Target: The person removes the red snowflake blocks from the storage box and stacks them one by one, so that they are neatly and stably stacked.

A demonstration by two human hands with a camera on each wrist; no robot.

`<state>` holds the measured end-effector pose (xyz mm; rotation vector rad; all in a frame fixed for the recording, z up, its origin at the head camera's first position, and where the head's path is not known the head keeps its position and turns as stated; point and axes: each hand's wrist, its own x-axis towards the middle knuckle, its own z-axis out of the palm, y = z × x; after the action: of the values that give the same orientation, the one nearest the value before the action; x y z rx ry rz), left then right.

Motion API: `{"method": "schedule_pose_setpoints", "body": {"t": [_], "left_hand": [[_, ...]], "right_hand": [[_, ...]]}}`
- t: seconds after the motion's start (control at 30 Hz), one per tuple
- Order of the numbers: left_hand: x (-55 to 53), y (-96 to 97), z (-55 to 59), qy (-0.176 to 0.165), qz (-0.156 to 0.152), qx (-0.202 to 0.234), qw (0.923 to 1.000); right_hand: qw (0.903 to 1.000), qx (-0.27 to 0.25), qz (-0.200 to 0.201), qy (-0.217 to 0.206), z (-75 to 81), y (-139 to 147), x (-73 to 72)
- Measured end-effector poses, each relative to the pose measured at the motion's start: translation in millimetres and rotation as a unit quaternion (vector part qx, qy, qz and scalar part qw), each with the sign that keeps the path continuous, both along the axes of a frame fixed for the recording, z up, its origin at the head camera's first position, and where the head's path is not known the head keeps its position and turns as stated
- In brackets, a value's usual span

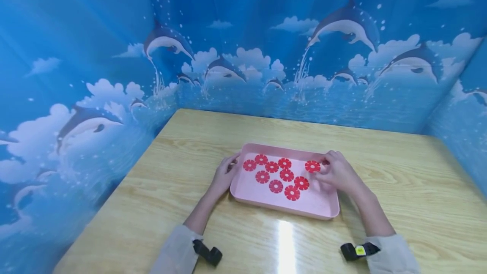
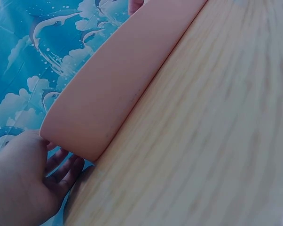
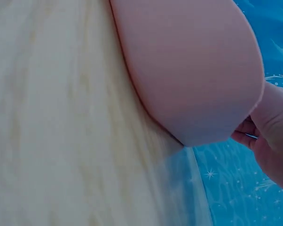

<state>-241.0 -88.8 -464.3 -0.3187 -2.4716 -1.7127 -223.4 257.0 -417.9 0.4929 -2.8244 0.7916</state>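
A shallow pink tray (image 1: 262,204) lies on the table, with several red notched plastic discs (image 1: 276,186) spread flat inside it. My left hand (image 1: 225,172) holds the tray's left end, thumb at the rim and curled fingers outside the wall, as the left wrist view also shows. Over the tray's right end, my right hand (image 1: 337,173) pinches a red snowflake disc (image 1: 313,166) by its right edge, the disc facing up. In the right wrist view the tray's wall (image 3: 193,70) hides its fingertips; some curled fingers show outside the wall.
The light wood-grain table (image 1: 182,151) surrounds the tray. A blue curtain (image 1: 236,92) with dolphins and clouds stands along its back and sides. Black devices are strapped at the left wrist (image 1: 207,253) and the right wrist (image 1: 359,250).
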Motion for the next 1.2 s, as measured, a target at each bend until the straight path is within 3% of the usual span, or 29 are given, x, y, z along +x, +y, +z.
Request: {"method": "schedule_pose_setpoints", "body": {"t": [0.47,0.53,0.77,1.0,1.2], "left_hand": [[0.8,0.0,3.5,-0.003,-0.002,0.006,1.0000],[4.0,0.6,8.0,-0.004,-0.003,0.008,1.0000],[3.0,-2.1,-0.2,0.040,-0.020,0.012,0.9989],[0.4,0.5,0.6,0.000,-0.004,0.007,1.0000],[0.2,0.6,-0.1,-0.004,-0.004,0.006,1.0000]], "right_hand": [[0.9985,-0.017,-0.052,0.008,10.6,27,13.8],[0.9981,-0.019,-0.057,0.015,9.7,33,16.5],[0.9959,-0.029,-0.069,0.050,6.7,55,27.2],[0.9943,-0.029,-0.086,0.057,-0.4,76,38.9],[0.9943,-0.032,-0.089,0.049,-14.3,86,45.8]]}}
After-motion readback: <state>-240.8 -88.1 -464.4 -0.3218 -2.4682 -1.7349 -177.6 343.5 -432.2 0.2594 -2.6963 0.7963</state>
